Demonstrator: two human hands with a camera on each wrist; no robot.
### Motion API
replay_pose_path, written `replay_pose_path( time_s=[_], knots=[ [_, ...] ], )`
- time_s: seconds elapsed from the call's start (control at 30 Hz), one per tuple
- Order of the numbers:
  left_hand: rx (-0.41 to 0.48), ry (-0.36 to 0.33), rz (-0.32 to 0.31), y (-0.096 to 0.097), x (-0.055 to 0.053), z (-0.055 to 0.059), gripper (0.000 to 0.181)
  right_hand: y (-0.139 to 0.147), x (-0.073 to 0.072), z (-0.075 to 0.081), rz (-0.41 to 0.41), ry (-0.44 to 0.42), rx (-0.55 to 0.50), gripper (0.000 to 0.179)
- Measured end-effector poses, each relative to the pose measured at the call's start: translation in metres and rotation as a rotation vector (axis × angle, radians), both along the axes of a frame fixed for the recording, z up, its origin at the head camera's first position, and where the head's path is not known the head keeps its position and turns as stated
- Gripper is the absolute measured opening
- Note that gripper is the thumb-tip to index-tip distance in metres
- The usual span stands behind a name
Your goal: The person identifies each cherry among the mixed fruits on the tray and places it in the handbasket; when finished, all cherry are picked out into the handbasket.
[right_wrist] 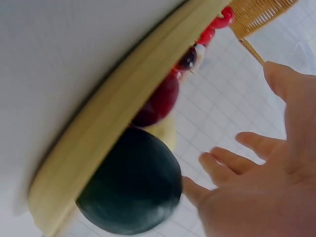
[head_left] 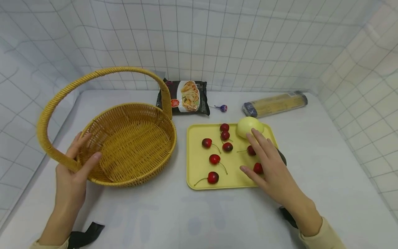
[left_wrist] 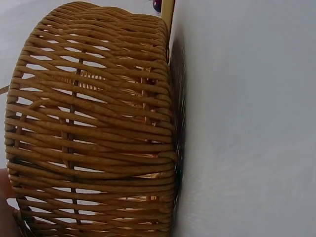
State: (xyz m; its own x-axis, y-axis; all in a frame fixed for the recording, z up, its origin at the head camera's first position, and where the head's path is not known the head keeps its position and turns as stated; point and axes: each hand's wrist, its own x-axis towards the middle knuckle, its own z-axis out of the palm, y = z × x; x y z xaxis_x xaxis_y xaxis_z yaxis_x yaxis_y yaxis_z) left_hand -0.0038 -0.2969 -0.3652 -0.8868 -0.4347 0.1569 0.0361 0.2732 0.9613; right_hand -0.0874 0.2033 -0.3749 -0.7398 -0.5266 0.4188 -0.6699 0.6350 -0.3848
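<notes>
A wicker basket (head_left: 133,145) with a tall arched handle stands at the left. My left hand (head_left: 73,169) grips its rim by the near foot of the handle, the thumb over the inner side. The left wrist view shows the woven basket wall (left_wrist: 94,128) up close. On a yellow tray (head_left: 194,138) lie several red cherries (head_left: 214,159), a pale yellow lemon-shaped fruit (head_left: 247,126) and a dark green rounded thing (right_wrist: 133,185). Over the tray's right side my right hand (head_left: 273,169) hovers with spread fingers, holding nothing, close to the dark green thing and partly hiding it.
Behind the tray lie a black noodle packet (head_left: 186,98), a small purple lollipop (head_left: 222,108) and a clear pack of yellow sticks (head_left: 275,103). White grid-patterned sheets (head_left: 211,41) enclose the white table (head_left: 174,214) at the back and sides.
</notes>
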Motion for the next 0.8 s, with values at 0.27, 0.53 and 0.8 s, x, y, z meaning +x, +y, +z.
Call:
replay_pose_path(
  time_s=[0.27, 0.53, 0.8],
  knots=[
    [0.004, -0.029, 0.048, 0.001, 0.003, -0.001, 0.054, -0.012, -0.018, 0.013, 0.028, 0.004, 0.029, 0.092],
    [-0.102, -0.052, 0.057, 0.002, 0.004, -0.001, 0.055, -0.025, -0.037, 0.024, 0.042, -0.022, 0.026, 0.087],
    [-0.157, -0.087, 0.07, 0.004, 0.003, -0.001, 0.057, -0.049, -0.053, 0.049, 0.108, 0.004, 0.022, 0.084]
  ],
)
